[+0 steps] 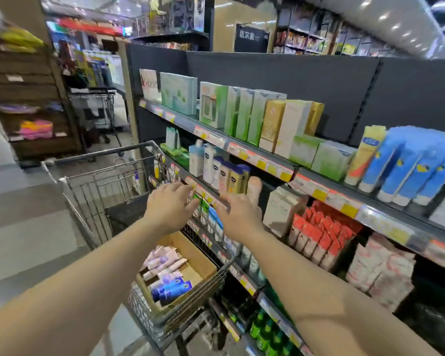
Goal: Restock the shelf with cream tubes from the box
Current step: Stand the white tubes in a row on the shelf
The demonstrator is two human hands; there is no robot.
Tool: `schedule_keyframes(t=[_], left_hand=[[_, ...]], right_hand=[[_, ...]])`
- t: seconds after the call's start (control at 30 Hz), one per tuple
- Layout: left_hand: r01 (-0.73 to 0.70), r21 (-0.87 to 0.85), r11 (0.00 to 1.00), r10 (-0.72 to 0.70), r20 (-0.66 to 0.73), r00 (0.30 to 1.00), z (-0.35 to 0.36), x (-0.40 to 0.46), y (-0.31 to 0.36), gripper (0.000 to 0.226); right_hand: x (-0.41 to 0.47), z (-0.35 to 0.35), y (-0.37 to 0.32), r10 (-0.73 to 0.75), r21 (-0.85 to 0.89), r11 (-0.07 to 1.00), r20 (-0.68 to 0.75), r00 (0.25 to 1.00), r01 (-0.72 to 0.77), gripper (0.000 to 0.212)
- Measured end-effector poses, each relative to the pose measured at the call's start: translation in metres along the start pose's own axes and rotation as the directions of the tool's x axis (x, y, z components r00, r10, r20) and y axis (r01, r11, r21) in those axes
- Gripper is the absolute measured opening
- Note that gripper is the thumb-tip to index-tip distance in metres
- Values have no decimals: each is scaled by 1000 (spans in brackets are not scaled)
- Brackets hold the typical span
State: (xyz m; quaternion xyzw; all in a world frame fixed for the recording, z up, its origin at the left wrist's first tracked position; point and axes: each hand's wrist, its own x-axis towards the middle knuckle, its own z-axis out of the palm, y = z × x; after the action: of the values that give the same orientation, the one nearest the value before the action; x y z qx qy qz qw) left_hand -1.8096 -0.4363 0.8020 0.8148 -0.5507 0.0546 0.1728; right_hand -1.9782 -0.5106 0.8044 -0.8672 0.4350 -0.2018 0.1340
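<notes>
Across the right of the frame, dark store shelf (pixel 242 147) tiers packed with boxes and bottles; grey floor at left. At centre, left hand (pixel 168 205) and right hand (pixel 238 214) outstretched, each grip loosely open, empty. Lower centre, one cart (pixel 93 181), one box (pixel 198 258), cream tubes (pixel 165 273) inside, too jumbled to count.

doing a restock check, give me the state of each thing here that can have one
left hand: empty, fingers extended toward the shelf
right hand: empty, fingers extended, reaching toward the shelf
cardboard box: open, sitting in the cart, partly filled
cream tubes: lying in the box
shopping cart: parked against the shelf
blue tubes: standing cap-down on the top shelf
</notes>
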Motion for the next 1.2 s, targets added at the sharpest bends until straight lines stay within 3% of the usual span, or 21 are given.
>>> schedule_keyframes(t=[0.3, 0.63, 0.93, 1.13, 1.2], left_hand=[[191, 76, 979, -198, 108, 974, 56, 46, -110, 58], [217, 86, 972, -233, 275, 933, 137, 134, -185, 57], [63, -14, 998, -51, 422, 905, 220, 205, -250, 55], [-150, -100, 984, 179, 476, 861, 272, 242, -268, 51], [-198, -134, 971, 239, 504, 830, 293, 239, -272, 55]], right_hand=[[98, 120, -36, -49, 55, 998, 179, 983, 40, 45], [200, 214, -33, 32, 40, 998, 326, 945, -47, 47], [247, 293, -19, 320, -46, 946, 316, 893, -322, 44], [231, 346, -6, 597, -71, 792, 298, 745, -607, 44], [216, 369, 2, 682, -38, 701, 324, 655, -712, 42]])
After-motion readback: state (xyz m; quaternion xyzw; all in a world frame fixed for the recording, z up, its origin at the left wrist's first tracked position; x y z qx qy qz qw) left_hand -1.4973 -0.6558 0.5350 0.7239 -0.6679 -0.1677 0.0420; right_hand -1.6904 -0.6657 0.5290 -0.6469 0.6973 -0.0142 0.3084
